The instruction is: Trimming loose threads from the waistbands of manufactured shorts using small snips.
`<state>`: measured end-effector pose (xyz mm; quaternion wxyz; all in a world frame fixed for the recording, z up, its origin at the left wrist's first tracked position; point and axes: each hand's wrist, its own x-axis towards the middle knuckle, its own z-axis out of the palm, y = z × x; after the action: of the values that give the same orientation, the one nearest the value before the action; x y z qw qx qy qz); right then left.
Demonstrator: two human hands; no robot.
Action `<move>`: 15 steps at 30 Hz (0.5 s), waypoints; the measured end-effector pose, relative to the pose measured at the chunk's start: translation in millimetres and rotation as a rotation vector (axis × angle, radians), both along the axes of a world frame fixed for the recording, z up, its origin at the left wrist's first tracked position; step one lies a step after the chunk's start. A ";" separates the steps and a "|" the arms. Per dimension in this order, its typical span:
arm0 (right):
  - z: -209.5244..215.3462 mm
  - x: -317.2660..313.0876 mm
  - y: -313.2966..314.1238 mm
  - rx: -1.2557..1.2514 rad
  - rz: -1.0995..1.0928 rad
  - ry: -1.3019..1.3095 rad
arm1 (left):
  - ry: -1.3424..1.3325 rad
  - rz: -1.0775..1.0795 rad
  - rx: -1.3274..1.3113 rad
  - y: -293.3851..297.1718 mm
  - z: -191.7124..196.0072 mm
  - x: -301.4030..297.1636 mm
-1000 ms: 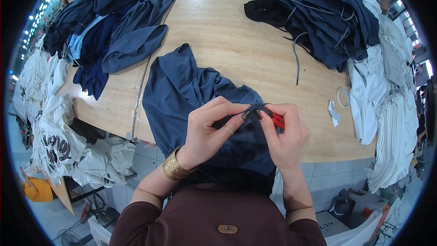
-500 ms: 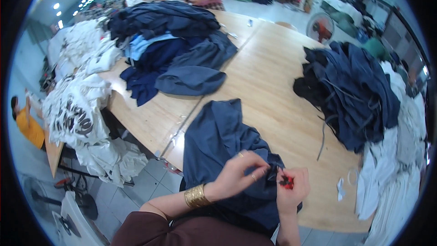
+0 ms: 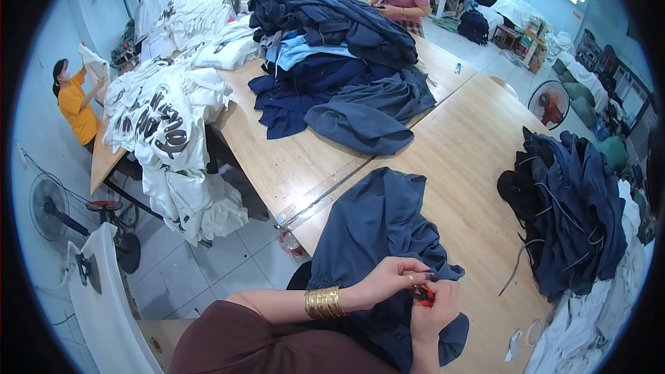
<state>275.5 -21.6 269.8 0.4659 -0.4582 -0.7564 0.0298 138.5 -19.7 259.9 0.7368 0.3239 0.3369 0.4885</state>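
A dark blue-grey garment (image 3: 377,211) lies bunched over the near table edge and onto my lap. My left hand (image 3: 391,282), with gold bangles at its wrist, is closed in a pinch on the garment's edge. Right beside it, almost touching its fingertips, my right hand (image 3: 436,312) is closed around a small red and black tool (image 3: 423,296). Fingers cover most of that tool, so its exact kind is hidden. Some of the garment's cloth comes out beyond both hands.
Dark garments (image 3: 346,34) are heaped on the wooden table (image 3: 457,145) at the far side. Another dark pile with cords (image 3: 571,215) lies on the right, above white cloth (image 3: 582,325). White printed garments (image 3: 166,111) hang off a table at left. Several people work farther back.
The view has swung, so the table and piles appear shifted. My left fingertips have come closer to my right hand and the red tool. The garment stays in my grasp.
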 end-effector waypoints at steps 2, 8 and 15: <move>3.6 -3.6 -0.7 -0.042 0.038 -0.048 | -0.011 0.017 -0.006 -1.5 -5.7 -4.3; 15.0 8.9 -3.8 -0.184 0.115 0.072 | 0.046 0.097 0.101 -9.0 -4.0 -7.1; 43.1 29.4 -2.5 -0.314 0.023 0.135 | 0.234 0.079 0.257 -6.3 21.7 -10.7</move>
<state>304.8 -24.1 312.9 0.4379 -0.5135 -0.7148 0.1836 127.8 -26.0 281.6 0.6253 0.4564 0.3679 0.5151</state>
